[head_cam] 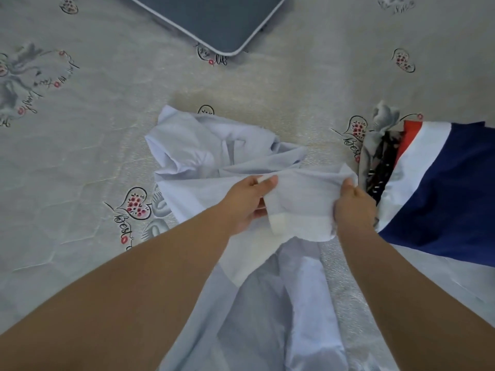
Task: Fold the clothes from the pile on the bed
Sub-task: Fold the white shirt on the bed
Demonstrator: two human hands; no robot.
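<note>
Printed bedding (88, 167) with hearts and script covers the bed from the near edge to the far one, and everything lies on it. Nearest the camera, the lower part of a pale blue shirt (302, 199) hangs or trails down between the two forearms, loose and creased. A little farther out, the left hand (247, 204) pinches a folded edge of that shirt, thumb on top and fingers (261, 211) curled under the cloth, while the right hand (353, 207) grips the same edge toward the right, its fingers wrapped into the fabric and mostly hidden. Between the hands the cloth is drawn into a slack band; beyond them the rest of the shirt lies crumpled on the bed, with what looks like a sleeve or collar bunched at the far left. It looks thin, light and limp — it will sag wherever it is unsupported, so hems, seams or shoulder lines seem the best holds, with the hands kept well apart to keep it taut. Just beside the right hand, touching the shirt's right edge, sits the pile of clothes (439, 183): a navy, white and red garment over darker patterned pieces. Farthest away, a dark tray with a pale rim (214, 20) rests at the top of the view.
</note>
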